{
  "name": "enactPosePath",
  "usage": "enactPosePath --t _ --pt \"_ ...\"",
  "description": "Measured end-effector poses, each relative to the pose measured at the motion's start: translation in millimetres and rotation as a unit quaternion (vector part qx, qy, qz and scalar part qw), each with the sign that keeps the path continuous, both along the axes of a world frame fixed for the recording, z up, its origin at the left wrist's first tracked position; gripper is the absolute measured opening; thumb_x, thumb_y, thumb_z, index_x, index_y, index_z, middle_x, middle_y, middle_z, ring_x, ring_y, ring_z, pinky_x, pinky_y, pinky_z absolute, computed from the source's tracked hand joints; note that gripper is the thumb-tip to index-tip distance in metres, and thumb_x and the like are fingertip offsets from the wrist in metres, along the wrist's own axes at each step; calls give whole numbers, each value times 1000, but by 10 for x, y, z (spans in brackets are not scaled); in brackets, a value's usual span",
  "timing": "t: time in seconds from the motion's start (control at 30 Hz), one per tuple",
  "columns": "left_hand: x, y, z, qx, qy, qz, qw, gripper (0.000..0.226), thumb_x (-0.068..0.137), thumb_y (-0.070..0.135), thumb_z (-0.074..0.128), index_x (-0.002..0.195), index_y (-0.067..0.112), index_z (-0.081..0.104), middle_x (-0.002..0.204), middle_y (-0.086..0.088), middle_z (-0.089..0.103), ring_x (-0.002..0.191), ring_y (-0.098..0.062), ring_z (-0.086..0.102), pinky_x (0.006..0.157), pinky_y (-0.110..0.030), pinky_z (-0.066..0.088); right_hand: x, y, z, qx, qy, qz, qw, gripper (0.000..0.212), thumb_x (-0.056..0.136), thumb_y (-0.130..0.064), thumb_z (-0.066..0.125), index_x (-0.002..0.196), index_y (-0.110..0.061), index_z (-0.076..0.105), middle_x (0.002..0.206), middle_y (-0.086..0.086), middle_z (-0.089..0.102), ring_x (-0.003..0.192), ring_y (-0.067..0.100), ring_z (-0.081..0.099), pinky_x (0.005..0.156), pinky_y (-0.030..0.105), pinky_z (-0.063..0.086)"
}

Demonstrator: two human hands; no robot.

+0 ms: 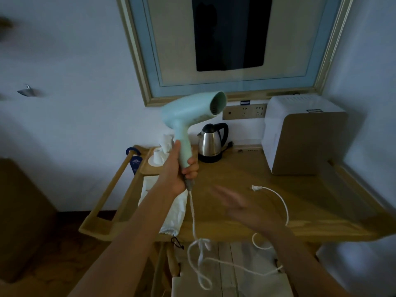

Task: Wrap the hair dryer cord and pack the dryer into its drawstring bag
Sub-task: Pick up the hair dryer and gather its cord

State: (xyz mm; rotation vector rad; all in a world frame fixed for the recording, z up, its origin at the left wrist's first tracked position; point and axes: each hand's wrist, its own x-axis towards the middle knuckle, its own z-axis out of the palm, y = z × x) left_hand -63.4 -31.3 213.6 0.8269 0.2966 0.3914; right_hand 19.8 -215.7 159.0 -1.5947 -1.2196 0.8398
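Note:
My left hand [182, 168] grips the handle of a pale green hair dryer [190, 112], held upright above the wooden table with its nozzle pointing up and right. Its white cord [192, 215] hangs from the handle, loops below the table's front edge and runs back up to the plug [254, 188], which lies on the tabletop. My right hand [242, 206] hovers blurred over the table, fingers spread, holding nothing. A white drawstring bag [173, 213] lies on the table's left part, partly hidden behind my left forearm, its dark drawstring [176, 241] dangling over the edge.
A steel kettle [211, 144] stands at the back of the wooden table [321, 211]. Left of it sits a tray with a white cup [157, 156]. A white and beige appliance [300, 136] fills the back right. A wall socket panel [244, 112] sits under a framed picture.

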Motion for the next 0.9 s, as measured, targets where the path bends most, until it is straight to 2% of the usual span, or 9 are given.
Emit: enactPosePath --t 0.1,0.23,0.3,0.37,0.53,0.67,0.73,0.8,0.9 --pt "21 -51 127 54 26 -56 997 36 93 49 38 87 15 45 56 2 41 34 -4 27 33 -15 21 -304 160 -21 -3 105 103 989 51 91 12 37 128 -23 39 127 -6 51 108 -7 56 81 14 48" --pt "-16 7 262 92 34 -89 991 37 92 50 39 90 14 46 55 3 42 34 -3 28 31 -15 23 -329 239 -154 -75 -119 185 973 32 95 -6 44 128 -5 45 123 16 55 100 9 56 87 25 46" --pt "-31 69 318 83 25 -92 992 38 93 50 37 88 14 47 54 3 43 33 -3 29 30 -14 25 -354 252 -260 -96 -248 183 946 18 92 -12 50 105 -1 57 102 18 61 87 24 58 71 27 41" --pt "-52 144 354 82 20 -87 993 39 94 50 35 88 14 47 54 2 44 33 -3 30 31 -15 26 -393 270 -333 -84 -285 174 939 22 89 -17 55 79 3 56 75 15 55 66 23 48 59 28 31" --pt "-187 411 281 133 53 -45 989 37 93 51 39 90 15 45 55 2 46 34 -4 29 32 -15 26 -268 191 -299 -152 -293 137 934 29 78 -43 64 74 -15 58 72 0 55 66 12 49 61 29 36" --pt "-307 605 141 139 87 -18 986 39 94 51 37 86 14 47 52 3 47 33 -3 29 31 -15 27 -120 72 -187 -161 -274 47 947 29 69 -42 74 71 -24 51 71 -7 57 64 6 49 56 20 37" --pt "-358 696 73 129 97 -1 987 40 95 51 37 86 14 48 51 4 47 32 -3 28 30 -16 27 -60 19 -170 -122 -225 -23 966 28 72 -38 74 73 -17 55 70 -7 61 61 6 56 55 19 45" --pt "-410 783 4 109 108 25 988 39 94 51 39 88 13 47 52 3 47 32 -4 29 30 -17 28 -14 -53 -193 -43 -56 -73 995 26 75 -29 71 77 -8 56 76 1 70 67 12 68 57 21 55" --pt "-470 859 -102 81 117 60 988 37 94 51 41 94 14 46 53 3 47 32 -5 29 31 -15 29 64 -130 -254 70 150 -104 981 22 75 -30 65 71 -11 54 76 0 72 75 18 71 55 24 57"
